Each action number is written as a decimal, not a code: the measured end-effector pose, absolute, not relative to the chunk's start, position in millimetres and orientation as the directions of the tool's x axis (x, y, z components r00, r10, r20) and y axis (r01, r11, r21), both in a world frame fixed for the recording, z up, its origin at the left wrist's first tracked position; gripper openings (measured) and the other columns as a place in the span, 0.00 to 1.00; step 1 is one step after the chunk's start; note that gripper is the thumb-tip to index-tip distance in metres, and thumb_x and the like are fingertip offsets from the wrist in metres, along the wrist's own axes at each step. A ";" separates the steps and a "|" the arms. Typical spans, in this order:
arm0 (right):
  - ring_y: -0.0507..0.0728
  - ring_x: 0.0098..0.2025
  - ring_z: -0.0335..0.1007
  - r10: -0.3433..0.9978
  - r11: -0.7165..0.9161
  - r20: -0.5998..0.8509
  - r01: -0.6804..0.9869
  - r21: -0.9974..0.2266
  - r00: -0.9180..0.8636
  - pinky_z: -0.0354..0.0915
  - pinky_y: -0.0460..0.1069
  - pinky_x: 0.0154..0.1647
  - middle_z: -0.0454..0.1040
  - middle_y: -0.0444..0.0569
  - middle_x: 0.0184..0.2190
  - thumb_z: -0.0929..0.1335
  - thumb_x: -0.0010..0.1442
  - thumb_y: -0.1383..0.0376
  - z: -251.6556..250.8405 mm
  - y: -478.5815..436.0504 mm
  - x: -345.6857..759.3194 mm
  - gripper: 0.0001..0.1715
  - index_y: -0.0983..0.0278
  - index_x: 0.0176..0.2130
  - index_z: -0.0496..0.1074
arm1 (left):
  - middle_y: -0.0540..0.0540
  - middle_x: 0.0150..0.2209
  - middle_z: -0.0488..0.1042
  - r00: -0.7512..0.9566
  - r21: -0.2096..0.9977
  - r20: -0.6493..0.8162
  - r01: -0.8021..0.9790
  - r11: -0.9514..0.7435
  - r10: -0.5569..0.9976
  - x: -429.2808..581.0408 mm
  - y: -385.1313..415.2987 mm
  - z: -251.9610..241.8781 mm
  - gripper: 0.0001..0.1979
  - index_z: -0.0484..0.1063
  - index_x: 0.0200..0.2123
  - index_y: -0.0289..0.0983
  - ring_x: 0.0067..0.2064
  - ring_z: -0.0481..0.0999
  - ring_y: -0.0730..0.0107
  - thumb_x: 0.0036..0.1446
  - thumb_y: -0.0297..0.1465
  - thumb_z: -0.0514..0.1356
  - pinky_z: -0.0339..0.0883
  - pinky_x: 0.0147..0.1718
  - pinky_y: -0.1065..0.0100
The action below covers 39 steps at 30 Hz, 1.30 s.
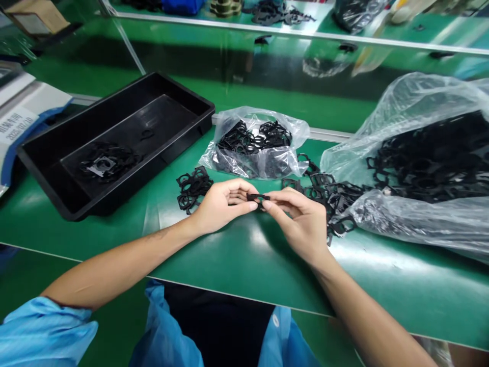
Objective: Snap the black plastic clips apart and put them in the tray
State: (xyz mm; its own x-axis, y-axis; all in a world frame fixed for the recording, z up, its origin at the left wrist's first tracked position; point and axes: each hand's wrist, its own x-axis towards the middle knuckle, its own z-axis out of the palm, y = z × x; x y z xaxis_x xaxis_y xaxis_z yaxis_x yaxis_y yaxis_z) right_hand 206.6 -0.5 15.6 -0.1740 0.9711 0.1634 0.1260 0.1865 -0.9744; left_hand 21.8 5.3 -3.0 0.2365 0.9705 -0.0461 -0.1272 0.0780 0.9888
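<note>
Between my two hands, a little above the green tabletop, is a small black plastic part [259, 197] seen nearly edge-on. My left hand [223, 204] pinches its left end between thumb and fingers. At its right end, my right hand [300, 214] grips it the same way. Fingertips cover part of its outline. Just behind my left hand lies a small heap of black ring-shaped parts [193, 186]. A larger loose pile of similar black parts [336, 196] spreads beyond and to the right of my right hand.
A black tray [153, 153] at left holds several dark parts and a lighter piece. Behind my hands sits an open clear bag [263, 165] of black parts. A bigger plastic bag [412, 214] spills parts at right. A shelf edge [267, 30] crosses the back.
</note>
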 end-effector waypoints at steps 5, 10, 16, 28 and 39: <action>0.52 0.31 0.75 0.932 0.349 0.302 0.277 -0.895 -0.199 0.76 0.47 0.36 0.77 0.46 0.31 0.73 0.59 0.67 16.8 -2.7 205.8 0.03 0.61 0.37 0.81 | 0.47 0.32 0.80 0.218 0.987 -0.055 -0.135 0.086 0.974 21.5 5.5 -1.8 0.10 0.76 0.34 0.33 0.33 0.78 0.73 0.48 0.30 0.70 0.73 0.37 0.71; 0.53 0.31 0.75 0.968 0.219 0.190 0.177 -0.960 -0.163 0.74 0.48 0.36 0.77 0.47 0.32 0.75 0.58 0.61 14.7 0.5 206.7 0.06 0.62 0.36 0.80 | 0.50 0.27 0.78 0.211 0.983 -0.064 -0.153 0.098 0.975 19.2 7.9 1.3 0.14 0.76 0.33 0.33 0.29 0.76 0.76 0.44 0.30 0.74 0.70 0.32 0.73; 0.52 0.27 0.71 0.950 -0.078 -0.093 0.061 -0.995 -0.297 0.71 0.49 0.34 0.74 0.44 0.26 0.75 0.56 0.52 19.7 6.9 209.6 0.17 0.63 0.30 0.79 | 0.51 0.24 0.77 0.216 0.967 -0.116 -0.199 0.160 0.970 18.6 8.4 0.2 0.18 0.75 0.34 0.33 0.26 0.76 0.75 0.43 0.34 0.76 0.69 0.29 0.73; 0.53 0.29 0.71 0.941 -0.028 -0.051 0.073 -0.997 -0.334 0.70 0.49 0.35 0.73 0.46 0.28 0.73 0.58 0.48 25.1 5.0 207.4 0.21 0.63 0.30 0.76 | 0.48 0.30 0.82 0.238 0.909 -0.169 -0.338 0.244 0.957 18.8 10.0 -2.0 0.17 0.79 0.37 0.34 0.33 0.81 0.70 0.43 0.32 0.76 0.72 0.40 0.68; 0.52 0.28 0.70 0.921 -0.168 -0.146 -0.030 -0.985 -0.361 0.69 0.49 0.36 0.75 0.45 0.25 0.73 0.59 0.53 23.8 4.0 208.3 0.17 0.64 0.33 0.80 | 0.47 0.30 0.83 0.236 0.907 -0.181 -0.336 0.255 0.955 17.2 11.0 0.9 0.17 0.79 0.35 0.33 0.33 0.82 0.68 0.42 0.33 0.77 0.73 0.40 0.66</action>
State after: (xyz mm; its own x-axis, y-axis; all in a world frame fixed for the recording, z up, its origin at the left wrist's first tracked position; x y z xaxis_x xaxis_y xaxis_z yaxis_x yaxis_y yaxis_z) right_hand 208.3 4.0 23.8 -0.3609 0.9211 -0.1462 -0.0304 -0.1683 -0.9853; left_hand 17.2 11.0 0.9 0.2362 0.9547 -0.1808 -0.3360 0.2548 0.9067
